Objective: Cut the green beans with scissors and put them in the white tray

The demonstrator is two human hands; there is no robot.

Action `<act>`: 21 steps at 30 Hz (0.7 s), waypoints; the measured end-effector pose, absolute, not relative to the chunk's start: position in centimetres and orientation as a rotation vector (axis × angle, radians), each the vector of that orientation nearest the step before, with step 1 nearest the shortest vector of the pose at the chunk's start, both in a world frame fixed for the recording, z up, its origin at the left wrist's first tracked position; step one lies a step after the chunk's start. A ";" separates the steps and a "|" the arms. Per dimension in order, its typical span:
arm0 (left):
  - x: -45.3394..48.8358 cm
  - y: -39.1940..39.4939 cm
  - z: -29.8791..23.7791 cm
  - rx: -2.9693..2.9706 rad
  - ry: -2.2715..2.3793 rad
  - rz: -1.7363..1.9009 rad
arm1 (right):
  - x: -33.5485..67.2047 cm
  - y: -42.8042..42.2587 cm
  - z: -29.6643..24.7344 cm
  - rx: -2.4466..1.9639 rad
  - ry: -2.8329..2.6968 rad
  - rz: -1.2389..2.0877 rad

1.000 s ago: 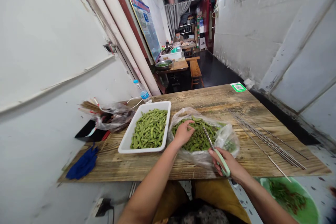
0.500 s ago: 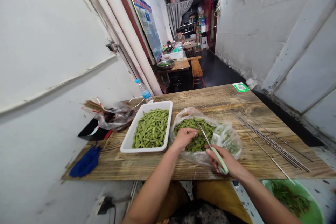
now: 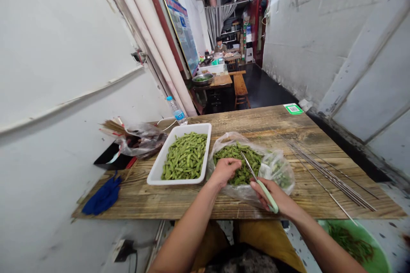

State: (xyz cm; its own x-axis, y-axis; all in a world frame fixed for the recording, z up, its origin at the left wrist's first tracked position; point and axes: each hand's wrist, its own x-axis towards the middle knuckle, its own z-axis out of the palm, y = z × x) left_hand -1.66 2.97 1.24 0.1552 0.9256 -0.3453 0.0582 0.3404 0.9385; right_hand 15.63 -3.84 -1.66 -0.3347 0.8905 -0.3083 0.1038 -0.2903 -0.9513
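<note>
My left hand [image 3: 224,170] rests curled on a heap of green bean pods [image 3: 238,162] inside a clear plastic bag [image 3: 278,170] on the wooden table [image 3: 256,123]; what its fingers pinch is hidden. My right hand [image 3: 275,196] is closed round the pale green handle of a pair of scissors [image 3: 256,179], whose blades point up and left over the pods. Left of the bag stands a white rectangular tray [image 3: 156,175] filled with more green pods [image 3: 185,162].
Several metal skewers [image 3: 326,175] lie on the table's right side. A green basin [image 3: 358,243] with trimmings sits on the floor at lower right. A blue cloth [image 3: 102,198], a crumpled bag [image 3: 141,140] and a water bottle [image 3: 176,111] stand at the left. A person sits far back.
My left hand has drawn back a little toward the near edge of the pod heap. The scissors have shifted slightly left. The view has tilted a bit.
</note>
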 end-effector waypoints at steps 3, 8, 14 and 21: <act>-1.9 3.0 1.2 1.235 1.345 0.847 | 15.7 -3.9 -1.4 -1.308 -1.411 1.644; -2.3 3.1 1.1 1.411 1.362 0.827 | 15.9 -4.0 -0.6 -1.340 -1.499 1.624; -2.4 3.0 0.7 1.082 1.298 0.778 | 15.7 -4.0 -0.8 -1.388 -1.426 1.677; -2.3 2.9 1.7 0.818 1.057 0.826 | 15.8 -4.4 -0.9 -1.269 -1.318 1.762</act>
